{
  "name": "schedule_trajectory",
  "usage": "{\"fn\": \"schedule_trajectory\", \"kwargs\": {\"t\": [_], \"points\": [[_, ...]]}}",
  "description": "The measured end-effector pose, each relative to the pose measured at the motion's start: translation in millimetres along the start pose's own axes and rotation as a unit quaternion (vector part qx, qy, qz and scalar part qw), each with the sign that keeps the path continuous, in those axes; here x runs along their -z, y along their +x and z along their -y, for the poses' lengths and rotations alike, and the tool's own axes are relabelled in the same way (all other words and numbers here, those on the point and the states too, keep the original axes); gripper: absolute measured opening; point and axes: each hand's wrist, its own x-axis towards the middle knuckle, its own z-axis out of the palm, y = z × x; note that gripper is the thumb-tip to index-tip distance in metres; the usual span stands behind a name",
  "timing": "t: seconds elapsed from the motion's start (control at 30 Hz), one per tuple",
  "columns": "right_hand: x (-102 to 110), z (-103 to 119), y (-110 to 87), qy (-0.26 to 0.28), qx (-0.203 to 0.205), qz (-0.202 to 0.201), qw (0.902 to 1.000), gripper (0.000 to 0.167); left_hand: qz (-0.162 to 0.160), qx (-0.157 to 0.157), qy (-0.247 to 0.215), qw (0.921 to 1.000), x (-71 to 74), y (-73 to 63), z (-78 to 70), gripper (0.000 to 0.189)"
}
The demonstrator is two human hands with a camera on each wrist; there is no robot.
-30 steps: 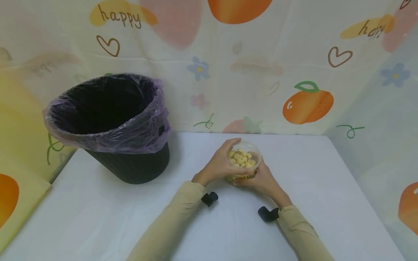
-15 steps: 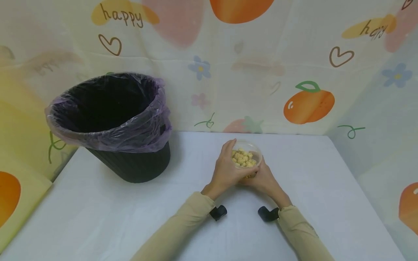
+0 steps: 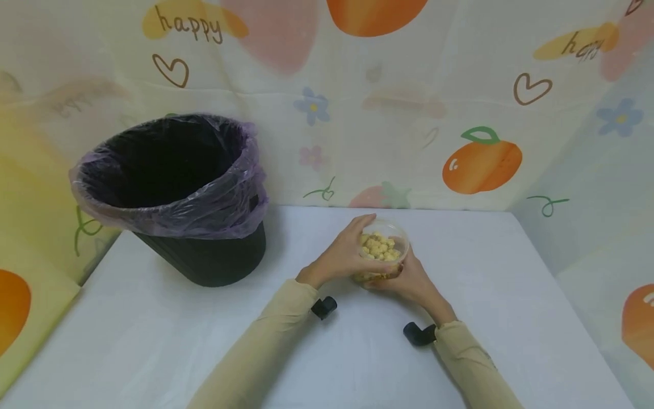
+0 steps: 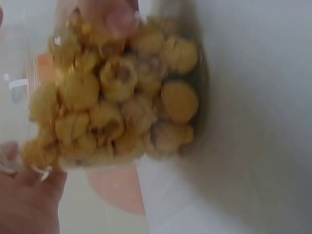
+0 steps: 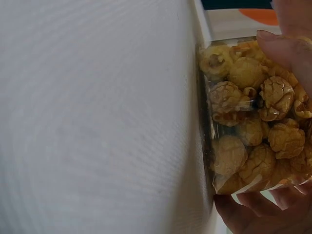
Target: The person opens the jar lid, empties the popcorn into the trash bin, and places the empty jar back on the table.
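Observation:
A clear plastic jar [image 3: 401, 237] full of round caramel popcorn [image 3: 379, 247] stands on the white table, far side of the middle. My left hand [image 3: 334, 258] grips it round the top rim, thumb on the near side and fingers on the far side. Lower down, my right hand [image 3: 416, 283] holds the jar's body from the right. In the left wrist view the popcorn [image 4: 122, 102] shows through the jar wall, slightly blurred. The right wrist view shows the jar's base at the table, with the right thumb [image 5: 287, 53] on one side and fingers [image 5: 248, 209] on the other.
A black bin [image 3: 219, 258] with a purple-tinted plastic liner [image 3: 225, 210] stands at the back left of the white table [image 3: 357, 352]. Behind the table hangs a printed cloth [image 3: 388, 130] with fruit and hearts. Small black wrist cameras [image 3: 420, 334] jut from both sleeves.
My left hand turned round the jar's rim, its wrist swinging right half a second ago and back left now. The right hand and the jar have stayed in nearly the same place.

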Motion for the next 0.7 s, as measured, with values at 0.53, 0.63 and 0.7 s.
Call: {"fn": "schedule_trajectory", "kwargs": {"t": [0.53, 0.63, 0.7], "points": [[-2, -3, 0.6, -0.025, 0.007, -0.011, 0.9996, 0.124, -0.087, 0.007, -0.022, 0.9959, -19.5, -4.8, -4.5, 0.111], [-2, -3, 0.8, -0.033, 0.008, -0.013, 0.9993, 0.127, -0.113, 0.024, -0.022, 0.9931, -25.2, -7.6, -9.8, 0.112], [-1, -3, 1.1, -0.037, 0.012, -0.014, 0.9992, 0.127, -0.130, 0.035, -0.020, 0.9907, -28.6, -8.8, -13.8, 0.113]]}}
